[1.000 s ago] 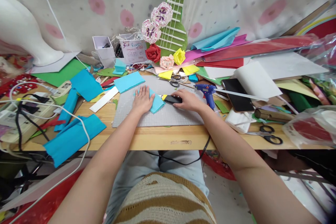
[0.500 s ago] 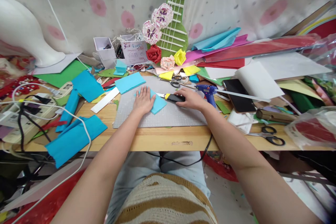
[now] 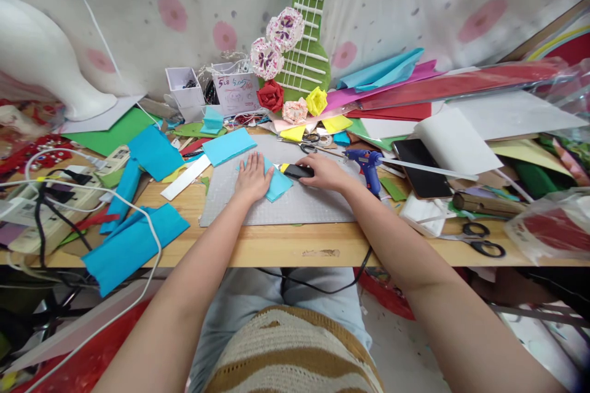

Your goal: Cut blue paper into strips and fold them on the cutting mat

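My left hand (image 3: 253, 178) lies flat with fingers stretched out, pressing on a piece of light blue paper (image 3: 279, 186) on the grey cutting mat (image 3: 318, 206). In my right hand (image 3: 321, 171) is a black and yellow utility knife (image 3: 296, 170), held low over the mat. Its blade points left, and the tip is at the paper's upper edge near my left fingers. Another light blue piece of paper (image 3: 229, 146) rests at the mat's upper left, beside a white strip (image 3: 185, 177).
To the right are a blue glue gun (image 3: 366, 166), a phone (image 3: 421, 167) and black-handled scissors (image 3: 483, 239). A green paper guitar (image 3: 310, 43) with flowers stands behind. Blue crepe paper (image 3: 138, 245), a power strip (image 3: 59, 209) and a white cable lie left.
My right hand has moved a little left with the utility knife, bringing the blade closer to my left hand. My left hand stays on the blue paper.
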A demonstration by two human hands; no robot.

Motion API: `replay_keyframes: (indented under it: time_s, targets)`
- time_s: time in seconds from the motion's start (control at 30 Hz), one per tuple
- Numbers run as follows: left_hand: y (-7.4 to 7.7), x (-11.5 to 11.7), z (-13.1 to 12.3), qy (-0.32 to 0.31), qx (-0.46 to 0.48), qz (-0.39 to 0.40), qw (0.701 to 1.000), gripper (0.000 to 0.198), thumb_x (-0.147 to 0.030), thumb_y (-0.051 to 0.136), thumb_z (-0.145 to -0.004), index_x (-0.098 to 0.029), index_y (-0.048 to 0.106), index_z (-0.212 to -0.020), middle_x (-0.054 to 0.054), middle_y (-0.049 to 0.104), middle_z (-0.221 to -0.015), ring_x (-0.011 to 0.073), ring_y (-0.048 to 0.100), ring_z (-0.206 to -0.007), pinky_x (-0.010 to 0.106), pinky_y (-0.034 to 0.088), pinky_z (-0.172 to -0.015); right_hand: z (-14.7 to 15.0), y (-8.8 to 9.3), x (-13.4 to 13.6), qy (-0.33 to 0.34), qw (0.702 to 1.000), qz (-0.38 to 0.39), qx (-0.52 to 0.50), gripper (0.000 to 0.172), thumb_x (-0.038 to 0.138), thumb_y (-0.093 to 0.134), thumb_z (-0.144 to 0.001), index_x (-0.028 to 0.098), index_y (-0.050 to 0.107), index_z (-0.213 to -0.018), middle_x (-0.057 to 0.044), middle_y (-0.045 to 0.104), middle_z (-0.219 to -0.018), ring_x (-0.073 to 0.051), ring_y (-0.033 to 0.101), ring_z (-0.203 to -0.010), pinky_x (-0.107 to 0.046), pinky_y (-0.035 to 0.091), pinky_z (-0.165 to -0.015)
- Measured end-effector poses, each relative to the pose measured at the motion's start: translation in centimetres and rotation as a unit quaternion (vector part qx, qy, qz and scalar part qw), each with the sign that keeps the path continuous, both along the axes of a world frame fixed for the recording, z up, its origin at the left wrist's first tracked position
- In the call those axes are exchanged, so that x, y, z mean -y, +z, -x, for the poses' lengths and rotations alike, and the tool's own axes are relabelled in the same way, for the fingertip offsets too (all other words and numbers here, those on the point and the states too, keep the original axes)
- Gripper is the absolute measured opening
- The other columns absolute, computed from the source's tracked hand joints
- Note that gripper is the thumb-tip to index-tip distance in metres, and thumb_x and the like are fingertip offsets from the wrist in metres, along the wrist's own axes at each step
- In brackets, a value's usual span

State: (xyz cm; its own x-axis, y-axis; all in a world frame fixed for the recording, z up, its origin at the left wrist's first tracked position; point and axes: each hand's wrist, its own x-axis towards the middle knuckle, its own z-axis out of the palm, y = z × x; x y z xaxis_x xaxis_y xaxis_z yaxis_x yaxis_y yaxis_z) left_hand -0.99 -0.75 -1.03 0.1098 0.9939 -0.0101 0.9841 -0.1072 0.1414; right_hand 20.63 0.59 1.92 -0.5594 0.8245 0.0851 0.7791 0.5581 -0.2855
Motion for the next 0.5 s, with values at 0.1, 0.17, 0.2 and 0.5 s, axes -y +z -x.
replay_keyframes:
  time_s: [0.1, 0.17, 0.2, 0.5]
  targets:
    - [0.1, 0.1, 0.0, 0.000, 0.001, -0.002, 1.000, 0.068, -0.045, 0.011, -0.092, -0.002, 0.017, -0.144, 0.015, 0.015, -0.152, 0.0241, 0.012, -0.141, 0.044, 0.008, -0.115, 0.4, 0.1, -0.1, -0.004, 1.000, -0.002, 0.002, 0.039, 0.030, 0.058, -0.074, 0.021, 0.059, -0.113, -0.009, 0.059, -0.110, -0.023, 0.054, -0.101, -0.031, 0.043, -0.084]
    - [0.1, 0.1, 0.0, 0.001, 0.002, -0.002, 1.000, 0.068, -0.045, 0.012, -0.092, -0.002, 0.017, -0.144, 0.015, 0.016, -0.152, 0.0242, 0.013, -0.141, 0.044, 0.008, -0.115, 0.3, 0.0, -0.3, -0.006, 1.000, 0.000, 0.000, 0.040, 0.031, 0.059, -0.074, 0.021, 0.059, -0.112, -0.008, 0.059, -0.110, -0.023, 0.053, -0.102, -0.031, 0.043, -0.084]
    - [0.0, 0.0, 0.0, 0.002, 0.002, -0.001, 1.000, 0.068, -0.045, 0.012, -0.092, -0.002, 0.017, -0.144, 0.015, 0.016, -0.152, 0.0240, 0.013, -0.141, 0.044, 0.008, -0.115, 0.2, 0.0, -0.4, -0.009, 1.000, 0.001, -0.002, 0.040, 0.031, 0.059, -0.074, 0.021, 0.059, -0.112, -0.008, 0.059, -0.110, -0.023, 0.054, -0.101, -0.032, 0.043, -0.084]
    - [0.1, 0.0, 0.0, 0.001, 0.001, 0.001, 1.000, 0.067, -0.044, 0.011, -0.092, -0.002, 0.018, -0.144, 0.015, 0.015, -0.152, 0.0228, 0.012, -0.141, 0.043, 0.007, -0.115, -0.4, 0.2, -0.8, -0.012, 1.000, -0.002, 0.005, 0.039, 0.033, 0.058, -0.074, 0.022, 0.058, -0.111, -0.008, 0.059, -0.112, -0.022, 0.053, -0.101, -0.032, 0.042, -0.085]
